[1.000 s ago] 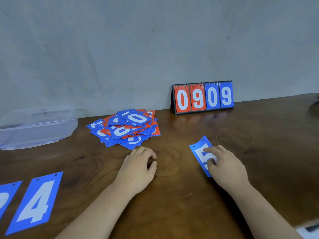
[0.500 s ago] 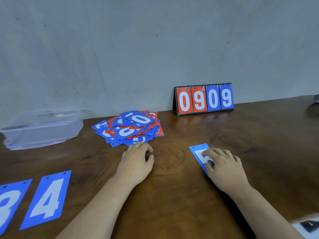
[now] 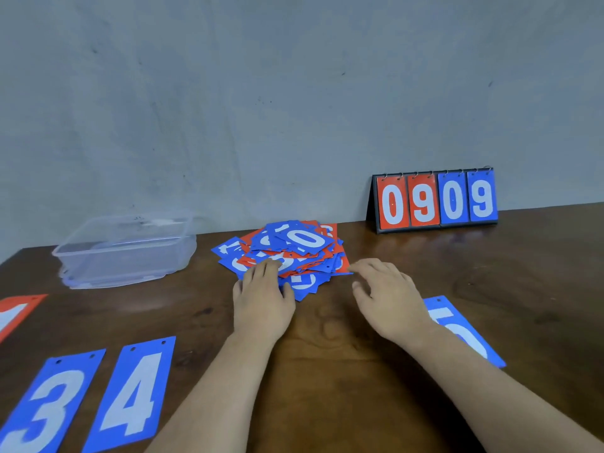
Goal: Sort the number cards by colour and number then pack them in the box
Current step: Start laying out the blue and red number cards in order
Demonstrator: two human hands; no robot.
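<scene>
I note a dark brown wooden table (image 3: pixel 327 354) under both hands. A clear rectangular plastic box (image 3: pixel 127 253) stands far left of and beyond the left hand (image 3: pixel 261 305), well apart. A black folding scoreboard (image 3: pixel 436 201) reading 0909 stands beyond the right hand (image 3: pixel 389 299), against the wall. The loose pile of red and blue number cards (image 3: pixel 294 253) lies directly ahead of both hands. Left fingers lie flat on its near edge, lifting nothing. Right fingers are spread and relaxed, gripping nothing, tips just beside the pile's right corner. A blue 5 card (image 3: pixel 464 331) lies flat, partly under the right wrist. A blue 4 card (image 3: pixel 134 393), a blue 3 card (image 3: pixel 49 410) and a red 1 card (image 3: pixel 16 312) lie left of the left forearm.
</scene>
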